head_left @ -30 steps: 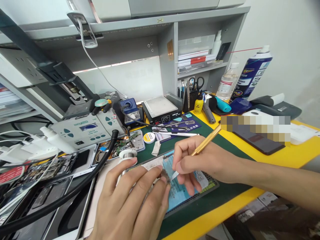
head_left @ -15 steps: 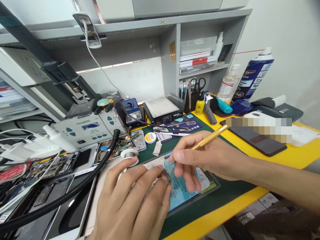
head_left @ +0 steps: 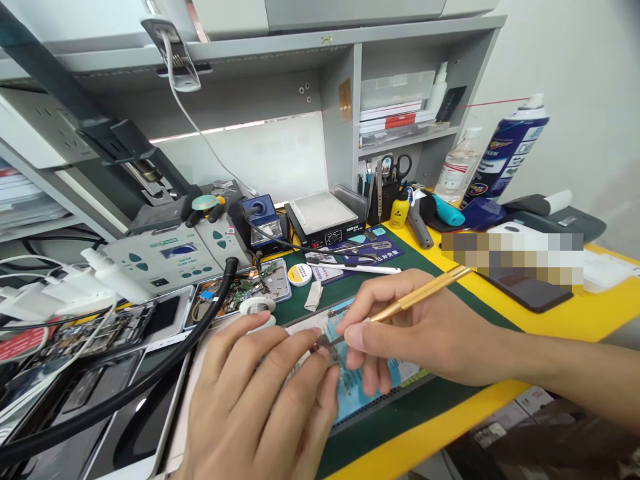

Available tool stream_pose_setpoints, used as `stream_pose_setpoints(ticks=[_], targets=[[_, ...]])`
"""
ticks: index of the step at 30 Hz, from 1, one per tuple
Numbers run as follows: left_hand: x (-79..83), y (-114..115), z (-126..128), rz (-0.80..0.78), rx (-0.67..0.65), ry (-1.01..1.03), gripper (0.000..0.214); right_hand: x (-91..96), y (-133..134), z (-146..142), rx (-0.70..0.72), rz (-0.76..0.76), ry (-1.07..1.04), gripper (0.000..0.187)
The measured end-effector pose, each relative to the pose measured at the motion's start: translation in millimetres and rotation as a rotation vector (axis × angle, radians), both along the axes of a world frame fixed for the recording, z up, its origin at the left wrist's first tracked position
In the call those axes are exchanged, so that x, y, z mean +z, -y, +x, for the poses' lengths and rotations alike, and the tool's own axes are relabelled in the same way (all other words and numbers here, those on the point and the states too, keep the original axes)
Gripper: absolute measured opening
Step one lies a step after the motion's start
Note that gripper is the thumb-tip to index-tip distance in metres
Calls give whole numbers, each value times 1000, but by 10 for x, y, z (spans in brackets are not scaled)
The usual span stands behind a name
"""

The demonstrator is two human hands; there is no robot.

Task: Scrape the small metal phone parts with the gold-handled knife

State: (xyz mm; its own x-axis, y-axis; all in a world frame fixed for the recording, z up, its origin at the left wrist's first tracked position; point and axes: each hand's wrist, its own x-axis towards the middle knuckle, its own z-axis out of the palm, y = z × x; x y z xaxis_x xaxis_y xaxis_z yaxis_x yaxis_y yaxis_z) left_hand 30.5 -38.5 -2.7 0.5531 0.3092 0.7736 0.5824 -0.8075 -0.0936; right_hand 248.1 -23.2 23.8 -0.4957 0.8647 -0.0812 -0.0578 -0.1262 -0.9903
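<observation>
My right hand (head_left: 425,333) grips a slim gold-handled craft knife (head_left: 417,297) like a pen. Its thin dark tip meets, or nearly meets, a small greyish-brown electronic part (head_left: 324,341). With bent fingers, my left hand (head_left: 265,393) pins that part down by its fingertips, which hide much of it. Under both hands lies a blue and white printed sheet (head_left: 353,397) on a dark perforated pad. A spool of solder wire (head_left: 257,307) stands just beyond my left index finger.
A green mat (head_left: 370,447) covers the yellow desk. Behind are a hot plate (head_left: 325,220), a grey rework station (head_left: 170,257) and a tray of circuit boards (head_left: 250,287). A black hose (head_left: 200,347) crosses the left side over phone parts. A dark phone (head_left: 520,280) lies at the right.
My right hand has moved slightly down and left, bringing the knife tip to the small part. The left hand has shifted slightly left and still holds the part.
</observation>
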Motion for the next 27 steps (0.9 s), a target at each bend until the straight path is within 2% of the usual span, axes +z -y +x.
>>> stream_pose_setpoints(ticks=[8, 11, 14, 16, 27], targets=[[-29, -15, 4, 9, 5, -1, 18, 15, -7, -9, -15, 13, 65, 19], [-49, -27, 6, 17, 9, -16, 19, 28, 10, 11, -27, 158, 170, 13], [-70, -45, 14, 34, 17, -46, 19, 45, 33, 41, -33, 443, 345, 10], [-83, -55, 18, 52, 18, -64, 20, 59, 39, 57, -20, 574, 438, 9], [-91, -87, -35, 50, -35, -119, 22, 58, -38, 106, 86, 700, 493, 12]])
